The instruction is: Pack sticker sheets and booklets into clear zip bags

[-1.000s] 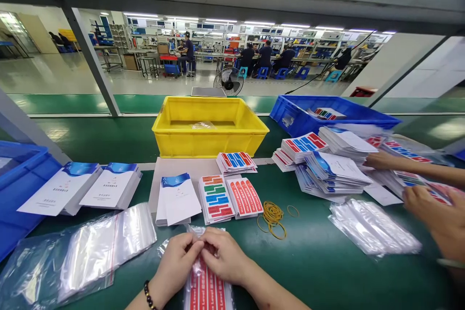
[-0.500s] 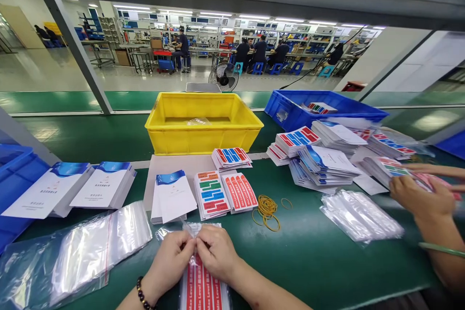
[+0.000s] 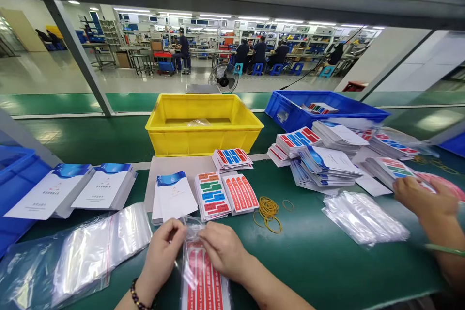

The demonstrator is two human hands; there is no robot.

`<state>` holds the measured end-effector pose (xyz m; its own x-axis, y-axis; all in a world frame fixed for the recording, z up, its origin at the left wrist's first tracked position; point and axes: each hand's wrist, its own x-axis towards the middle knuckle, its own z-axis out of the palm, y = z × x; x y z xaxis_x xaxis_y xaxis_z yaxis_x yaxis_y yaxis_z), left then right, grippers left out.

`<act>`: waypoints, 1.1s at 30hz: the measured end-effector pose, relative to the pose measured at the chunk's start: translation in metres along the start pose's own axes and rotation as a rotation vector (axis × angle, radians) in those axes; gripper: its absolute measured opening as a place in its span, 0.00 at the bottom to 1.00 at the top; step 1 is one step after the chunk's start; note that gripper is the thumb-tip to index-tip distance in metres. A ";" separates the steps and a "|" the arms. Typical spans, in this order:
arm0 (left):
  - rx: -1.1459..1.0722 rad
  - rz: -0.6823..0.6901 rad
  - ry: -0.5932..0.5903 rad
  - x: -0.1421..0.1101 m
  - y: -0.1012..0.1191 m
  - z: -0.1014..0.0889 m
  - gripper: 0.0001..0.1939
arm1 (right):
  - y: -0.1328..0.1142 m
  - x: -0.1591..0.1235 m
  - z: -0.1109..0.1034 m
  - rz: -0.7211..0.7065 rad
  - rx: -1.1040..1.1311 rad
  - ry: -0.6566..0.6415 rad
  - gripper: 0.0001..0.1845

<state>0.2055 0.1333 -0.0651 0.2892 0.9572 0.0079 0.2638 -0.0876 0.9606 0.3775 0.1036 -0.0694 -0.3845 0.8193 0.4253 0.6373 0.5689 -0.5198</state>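
My left hand (image 3: pixel 162 252) and my right hand (image 3: pixel 223 249) both pinch the top edge of a clear zip bag (image 3: pixel 203 276) that lies on the green table near me. Red-and-white label sheets fill the bag. The left hand sits at the bag's left corner, the right hand at its right side. Just beyond them lie a stack of white-and-blue booklets (image 3: pixel 174 196), a stack of multicolour sticker sheets (image 3: pixel 211 195) and a stack of red sticker sheets (image 3: pixel 240 193).
A pile of empty zip bags (image 3: pixel 87 252) lies left, rubber bands (image 3: pixel 268 211) right of the stickers. A yellow bin (image 3: pixel 203 128) and blue bin (image 3: pixel 323 111) stand behind. A co-worker's hand (image 3: pixel 423 198) handles sheets at right, beside more bags (image 3: pixel 363 223) and stacks.
My hands have slid apart along the bag's top edge, the left hand moving left. The co-worker's hands have shifted over the sheets at right.
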 end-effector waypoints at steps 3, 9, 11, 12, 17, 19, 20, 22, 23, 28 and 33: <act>0.262 0.492 -0.085 -0.006 0.009 -0.004 0.09 | 0.007 0.002 -0.018 0.101 0.295 -0.214 0.12; 0.392 0.334 -0.310 -0.009 0.016 -0.006 0.06 | 0.009 0.001 -0.057 0.240 0.335 -0.565 0.09; 0.332 0.240 -0.366 -0.009 0.017 -0.007 0.07 | 0.005 0.004 -0.063 0.183 0.303 -0.551 0.12; 0.295 0.192 -0.404 -0.008 0.018 -0.007 0.08 | 0.002 0.006 -0.063 0.151 0.285 -0.502 0.13; 0.087 -0.018 -0.532 -0.010 0.012 -0.002 0.09 | 0.000 0.032 -0.028 -0.049 -0.076 -0.065 0.10; 0.036 -0.053 -0.567 -0.012 0.008 0.001 0.10 | 0.005 0.042 -0.007 -0.171 -0.268 0.026 0.15; 0.027 -0.066 -0.575 -0.012 0.006 0.002 0.11 | 0.008 0.047 0.003 -0.218 -0.344 0.050 0.17; 0.020 -0.088 -0.561 -0.012 0.005 0.003 0.12 | 0.014 0.054 0.017 -0.264 -0.439 0.067 0.18; 0.016 -0.098 -0.547 -0.012 0.006 0.003 0.12 | 0.015 0.056 0.021 -0.274 -0.459 0.065 0.17; -0.104 -0.064 -0.425 -0.009 0.004 0.004 0.26 | 0.016 0.057 0.010 -0.318 -0.392 0.129 0.14; -0.728 -0.182 -0.317 -0.006 -0.006 0.007 0.46 | 0.004 0.044 -0.027 -0.316 -0.190 0.241 0.17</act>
<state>0.2083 0.1263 -0.0729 0.5753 0.8059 -0.1397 -0.3008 0.3673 0.8801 0.3809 0.1401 -0.0327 -0.4278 0.5544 0.7139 0.6337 0.7472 -0.2005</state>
